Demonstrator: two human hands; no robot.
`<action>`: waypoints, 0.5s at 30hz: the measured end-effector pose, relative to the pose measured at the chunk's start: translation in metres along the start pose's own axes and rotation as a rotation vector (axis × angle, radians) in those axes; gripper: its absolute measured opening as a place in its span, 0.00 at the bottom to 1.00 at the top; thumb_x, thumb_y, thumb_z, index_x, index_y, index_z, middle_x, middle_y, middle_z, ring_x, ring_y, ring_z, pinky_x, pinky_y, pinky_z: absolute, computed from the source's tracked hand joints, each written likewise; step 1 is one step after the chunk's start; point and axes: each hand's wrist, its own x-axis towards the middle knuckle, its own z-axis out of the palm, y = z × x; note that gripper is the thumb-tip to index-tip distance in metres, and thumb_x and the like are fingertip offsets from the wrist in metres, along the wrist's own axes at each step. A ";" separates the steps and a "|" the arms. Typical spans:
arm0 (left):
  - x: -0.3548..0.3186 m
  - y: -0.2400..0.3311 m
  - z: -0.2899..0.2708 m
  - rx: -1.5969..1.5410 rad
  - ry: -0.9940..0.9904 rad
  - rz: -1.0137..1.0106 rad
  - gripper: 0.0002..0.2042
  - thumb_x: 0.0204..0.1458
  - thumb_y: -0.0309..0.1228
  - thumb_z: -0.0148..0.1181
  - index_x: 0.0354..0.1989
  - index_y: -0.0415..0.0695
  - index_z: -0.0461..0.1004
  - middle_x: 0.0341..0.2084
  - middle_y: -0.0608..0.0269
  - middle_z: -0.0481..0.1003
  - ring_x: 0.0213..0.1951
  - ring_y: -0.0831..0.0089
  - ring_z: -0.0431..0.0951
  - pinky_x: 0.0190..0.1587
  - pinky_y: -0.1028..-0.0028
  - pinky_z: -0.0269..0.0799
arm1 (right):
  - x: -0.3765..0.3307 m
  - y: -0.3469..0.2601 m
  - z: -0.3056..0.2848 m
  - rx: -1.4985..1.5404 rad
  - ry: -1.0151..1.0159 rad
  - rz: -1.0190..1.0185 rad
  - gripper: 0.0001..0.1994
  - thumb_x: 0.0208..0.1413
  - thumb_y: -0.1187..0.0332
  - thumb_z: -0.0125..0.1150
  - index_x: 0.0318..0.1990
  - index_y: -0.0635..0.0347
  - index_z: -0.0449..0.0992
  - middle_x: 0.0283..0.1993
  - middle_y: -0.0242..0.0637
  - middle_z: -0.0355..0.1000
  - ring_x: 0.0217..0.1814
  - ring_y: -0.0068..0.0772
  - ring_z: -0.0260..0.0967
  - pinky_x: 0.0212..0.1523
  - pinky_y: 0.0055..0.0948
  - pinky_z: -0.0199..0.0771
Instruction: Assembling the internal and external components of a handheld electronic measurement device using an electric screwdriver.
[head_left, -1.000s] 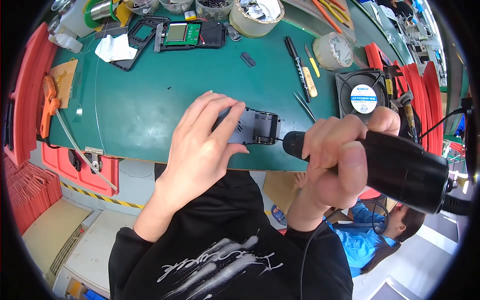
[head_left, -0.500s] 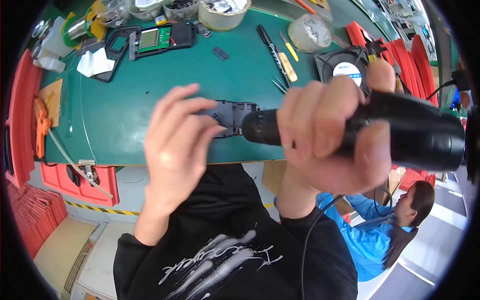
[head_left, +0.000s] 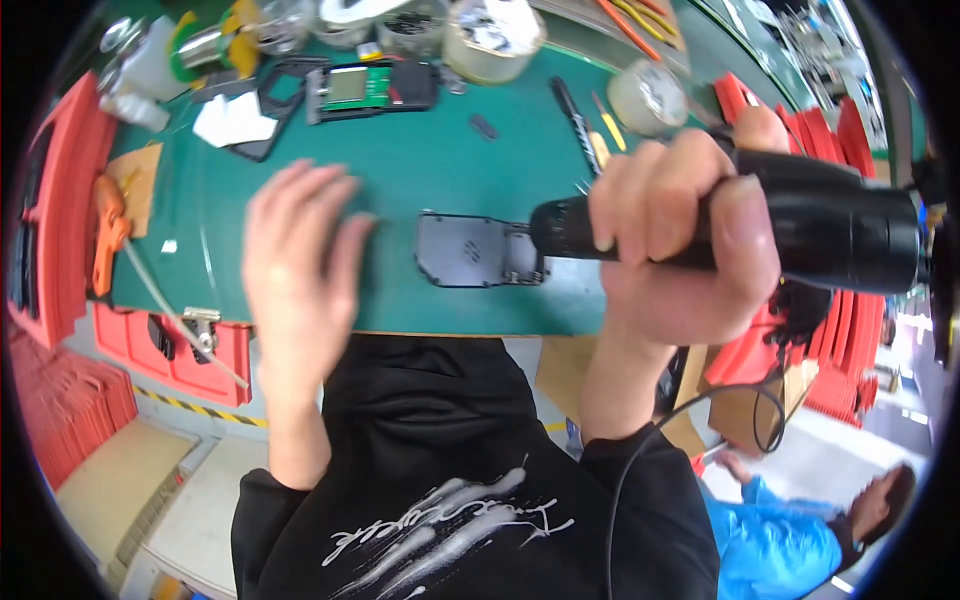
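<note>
A green-topped workbench [head_left: 420, 160] fills the room's middle; red bins [head_left: 170, 345] hang beneath its front edge, pale floor [head_left: 110, 490] below them.

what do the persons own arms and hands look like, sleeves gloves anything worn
Both hands are bare: no gloves, rings or watch show on the left hand or the right hand. The forearms are uncovered, with the black long sleeves of a black hooded sweatshirt with a white brush-stroke print pushed up toward the elbows.
</note>
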 end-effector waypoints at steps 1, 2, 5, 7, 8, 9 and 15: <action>-0.001 0.010 0.000 -0.052 -0.064 0.020 0.18 0.49 0.23 0.70 0.50 0.37 0.79 0.51 0.52 0.78 0.60 0.49 0.73 0.62 0.56 0.70 | 0.002 -0.002 -0.002 -0.017 -0.055 -0.005 0.22 0.69 0.64 0.44 0.66 0.63 0.57 0.24 0.33 0.63 0.20 0.29 0.58 0.25 0.34 0.66; -0.001 0.021 0.002 -0.114 -0.133 0.048 0.20 0.48 0.25 0.72 0.51 0.36 0.79 0.52 0.51 0.77 0.61 0.48 0.72 0.62 0.56 0.70 | 0.004 -0.003 -0.003 -0.043 -0.102 -0.015 0.21 0.69 0.65 0.45 0.65 0.63 0.56 0.24 0.33 0.63 0.20 0.29 0.58 0.25 0.34 0.66; -0.006 0.036 0.011 -0.205 -0.156 0.031 0.24 0.43 0.29 0.75 0.50 0.34 0.78 0.52 0.51 0.77 0.61 0.48 0.72 0.63 0.55 0.70 | 0.005 0.013 0.007 -0.030 -0.097 0.002 0.20 0.68 0.66 0.47 0.64 0.63 0.57 0.24 0.33 0.63 0.19 0.28 0.58 0.25 0.34 0.65; -0.007 0.040 0.016 -0.247 -0.175 0.039 0.27 0.41 0.30 0.76 0.52 0.35 0.78 0.53 0.53 0.77 0.62 0.49 0.72 0.62 0.54 0.70 | 0.005 0.019 0.010 -0.031 -0.093 0.012 0.20 0.67 0.67 0.48 0.63 0.62 0.57 0.24 0.33 0.63 0.19 0.28 0.58 0.25 0.34 0.65; -0.007 0.039 0.018 -0.270 -0.186 0.045 0.28 0.39 0.31 0.77 0.53 0.35 0.78 0.53 0.54 0.77 0.62 0.49 0.72 0.62 0.54 0.71 | 0.004 0.020 0.010 -0.044 -0.086 0.022 0.20 0.67 0.67 0.48 0.62 0.62 0.57 0.23 0.34 0.63 0.18 0.28 0.58 0.24 0.33 0.65; -0.008 0.038 0.020 -0.267 -0.180 0.035 0.28 0.39 0.31 0.77 0.53 0.35 0.78 0.53 0.54 0.77 0.62 0.49 0.72 0.62 0.54 0.71 | 0.003 0.021 0.009 -0.058 -0.078 0.032 0.19 0.66 0.68 0.49 0.61 0.62 0.57 0.23 0.34 0.63 0.18 0.28 0.58 0.24 0.33 0.65; -0.008 0.034 0.028 -0.295 -0.185 0.068 0.29 0.36 0.29 0.77 0.51 0.34 0.78 0.51 0.53 0.77 0.58 0.48 0.74 0.60 0.55 0.72 | 0.007 0.028 0.010 -0.092 -0.038 0.036 0.17 0.65 0.70 0.51 0.58 0.62 0.57 0.21 0.34 0.62 0.16 0.27 0.57 0.22 0.31 0.65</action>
